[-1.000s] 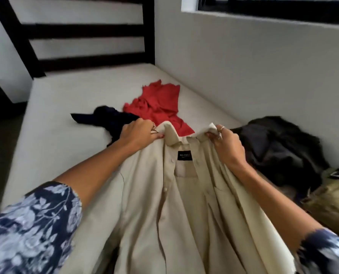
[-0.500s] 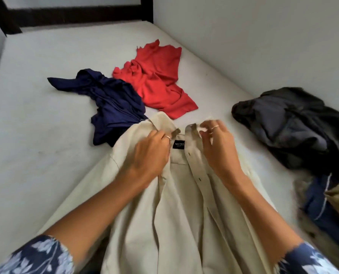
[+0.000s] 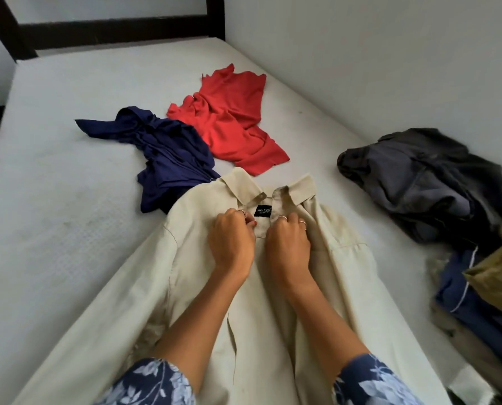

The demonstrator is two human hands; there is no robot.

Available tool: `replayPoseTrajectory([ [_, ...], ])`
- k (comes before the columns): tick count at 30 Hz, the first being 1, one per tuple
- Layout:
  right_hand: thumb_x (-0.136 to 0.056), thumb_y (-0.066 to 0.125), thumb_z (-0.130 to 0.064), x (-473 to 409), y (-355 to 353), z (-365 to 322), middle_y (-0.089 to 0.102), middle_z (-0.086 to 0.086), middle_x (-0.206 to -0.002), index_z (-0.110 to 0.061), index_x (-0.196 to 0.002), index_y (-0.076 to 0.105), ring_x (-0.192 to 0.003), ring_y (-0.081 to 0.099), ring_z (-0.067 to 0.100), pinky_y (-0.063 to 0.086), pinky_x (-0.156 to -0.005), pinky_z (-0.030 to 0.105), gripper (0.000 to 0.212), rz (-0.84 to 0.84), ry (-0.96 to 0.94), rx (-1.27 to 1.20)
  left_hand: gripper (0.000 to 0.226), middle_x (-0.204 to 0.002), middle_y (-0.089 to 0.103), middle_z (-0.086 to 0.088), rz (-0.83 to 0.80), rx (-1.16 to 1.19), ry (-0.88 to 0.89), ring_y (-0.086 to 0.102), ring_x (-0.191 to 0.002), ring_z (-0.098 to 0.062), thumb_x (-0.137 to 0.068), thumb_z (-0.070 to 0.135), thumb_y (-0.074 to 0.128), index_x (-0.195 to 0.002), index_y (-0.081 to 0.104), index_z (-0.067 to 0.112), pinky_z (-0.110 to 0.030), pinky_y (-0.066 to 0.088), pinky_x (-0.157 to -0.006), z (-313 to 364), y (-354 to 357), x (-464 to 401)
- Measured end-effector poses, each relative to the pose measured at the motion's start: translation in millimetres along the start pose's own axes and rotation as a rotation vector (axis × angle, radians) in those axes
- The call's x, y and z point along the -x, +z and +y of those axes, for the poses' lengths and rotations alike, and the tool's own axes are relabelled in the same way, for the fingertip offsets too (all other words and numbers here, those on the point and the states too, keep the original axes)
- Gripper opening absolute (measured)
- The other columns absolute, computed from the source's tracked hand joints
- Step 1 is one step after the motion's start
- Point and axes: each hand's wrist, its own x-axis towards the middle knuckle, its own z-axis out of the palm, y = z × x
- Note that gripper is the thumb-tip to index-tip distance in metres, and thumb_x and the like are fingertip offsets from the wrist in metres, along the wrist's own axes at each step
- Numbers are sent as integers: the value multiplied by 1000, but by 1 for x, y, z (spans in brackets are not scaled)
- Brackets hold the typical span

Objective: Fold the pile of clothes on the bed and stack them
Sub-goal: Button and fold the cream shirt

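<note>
A beige button shirt [image 3: 203,287] lies spread on the white mattress [image 3: 54,229], collar away from me, a black label showing inside the neck. My left hand [image 3: 232,241] pinches the left front edge just below the collar. My right hand [image 3: 287,244] grips the right front edge beside it. The two hands are close together at the shirt's opening. A crumpled navy garment [image 3: 168,159] lies beyond the collar on the left, partly under the shirt's shoulder. A crumpled red top [image 3: 229,121] lies beyond that.
A dark grey and black heap of clothes [image 3: 425,179] lies at the right by the wall [image 3: 390,54]. Nearer me on the right are navy [image 3: 472,305] and olive [image 3: 498,276] garments. A dark bed frame [image 3: 112,27] stands at the far end.
The shirt has been lowered from held-up to flat on the mattress. Both hands moved from the collar tips down and inward to the front edges below the collar.
</note>
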Motion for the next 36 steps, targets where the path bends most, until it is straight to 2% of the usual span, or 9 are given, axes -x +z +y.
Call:
replayPoseTrajectory([
  [2, -90, 44, 0, -1, 4, 0, 53, 17, -117, 1, -111, 57, -112, 49, 37, 43, -79, 40, 25, 33, -11, 29, 11, -99, 65, -1, 32, 75, -32, 58, -99, -23, -92, 24, 59, -97, 69, 22, -36, 47, -73, 7, -2, 2],
  [7, -85, 54, -5, -5, 16, 11, 63, 20, -89, 1, -85, 64, -79, 59, 40, 39, -62, 39, 12, 279, 8, -210, 9, -97, 62, -2, 87, 179, -26, 59, -93, -23, -93, 21, 59, -93, 68, 21, -36, 45, -70, 21, 0, 13],
  [12, -86, 57, -11, -5, 22, 19, 61, 12, -85, -4, -84, 61, -76, 56, 27, 27, -60, 28, 8, 332, 49, -445, 4, -88, 72, -3, -81, 294, -135, 66, -87, -22, -87, 15, 66, -86, 70, 16, -31, 51, -78, 20, 0, 8],
  [15, -84, 61, -10, -6, 23, 22, 62, 9, -82, -6, -83, 65, -72, 57, 22, 31, -62, 21, 6, 316, 62, -565, 4, -86, 71, -6, -160, 364, -198, 68, -85, -23, -85, 10, 67, -87, 71, 11, -30, 53, -79, 20, 1, 8],
  [19, -83, 63, -13, -5, 12, 24, 68, 3, -77, -7, -84, 71, -72, 62, 15, 45, -67, 23, 9, 230, 115, -644, 8, -88, 70, -7, -173, 362, -183, 66, -87, -23, -86, 6, 64, -88, 70, 11, -31, 52, -81, 25, 3, 13],
  [23, -80, 64, -16, 0, -6, 26, 67, 0, -62, -13, -71, 69, -59, 60, 8, 46, -58, 24, 11, 113, 213, -737, 11, -81, 67, -5, -171, 365, -192, 64, -81, -21, -88, 6, 60, -85, 67, 13, -23, 46, -70, 37, -2, 15],
  [27, -81, 66, -18, 8, -17, 25, 68, 2, -65, -12, -72, 65, -63, 64, 12, 47, -60, 26, 11, 61, 263, -830, 8, -78, 65, -2, -156, 346, -181, 66, -80, -21, -86, 5, 61, -85, 67, 10, -26, 50, -69, 47, -7, 14],
  [32, -82, 66, -17, 10, -10, 17, 70, 1, -75, -11, -81, 67, -71, 67, 11, 55, -69, 32, 7, 159, 251, -822, 8, -83, 69, -7, -126, 365, -180, 67, -82, -23, -83, 3, 63, -84, 69, 8, -32, 55, -75, 47, -11, 16],
  [36, -85, 66, -14, 10, 0, 16, 70, 7, -87, -8, -89, 69, -77, 67, 13, 54, -73, 28, 8, 221, 237, -831, 10, -73, 64, -2, -146, 428, -210, 65, -74, -17, -85, 3, 64, -83, 70, 10, -19, 47, -68, 40, -11, 15],
])
